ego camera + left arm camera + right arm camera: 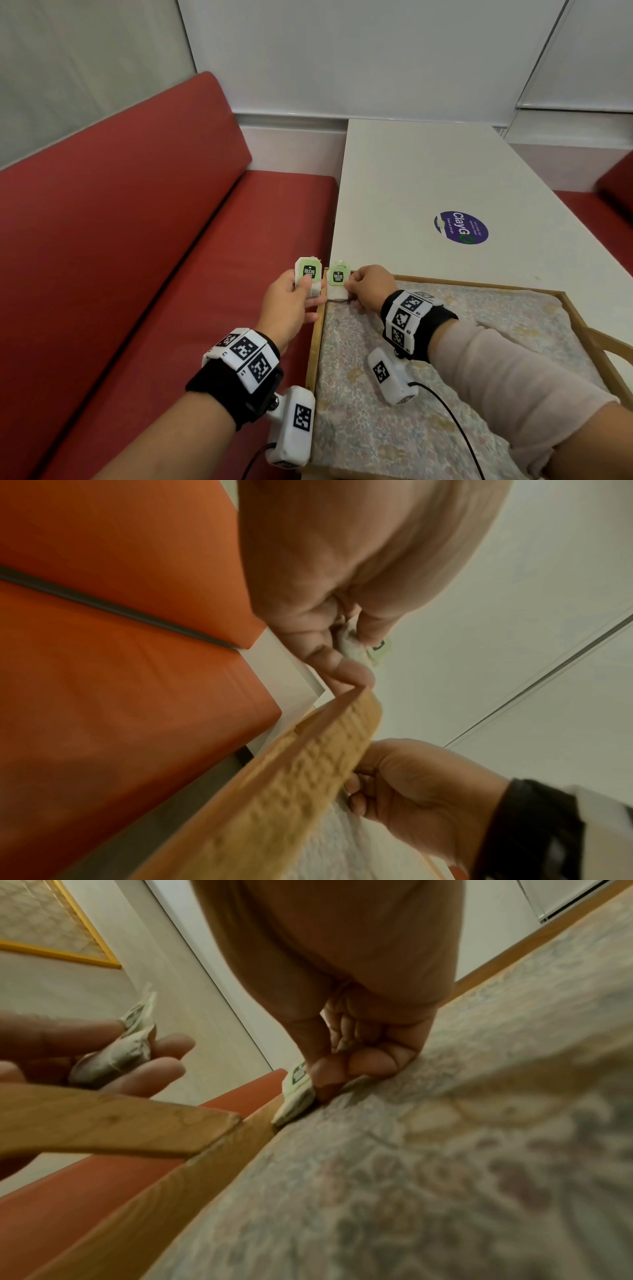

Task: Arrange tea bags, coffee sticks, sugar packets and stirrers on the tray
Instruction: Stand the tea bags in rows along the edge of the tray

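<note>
**Tea bags going into the tray corner**

The right hand point(371, 286) pinches one tea bag point(337, 279) by its paper edge, setting it upright in the tray's point(445, 279) far left corner, on the floral liner point(428, 359). The left hand point(291, 301) holds a second bag point(308, 274) between thumb and fingers, just outside the rim. These bags look light, soft and crushable; best held at the flat edges, gently. The wooden rim and its curved handle point(103, 1129) crowd the corner. Beyond lie the white table point(445, 171) with its sticker point(460, 228), and a red bench point(137, 240).
</note>
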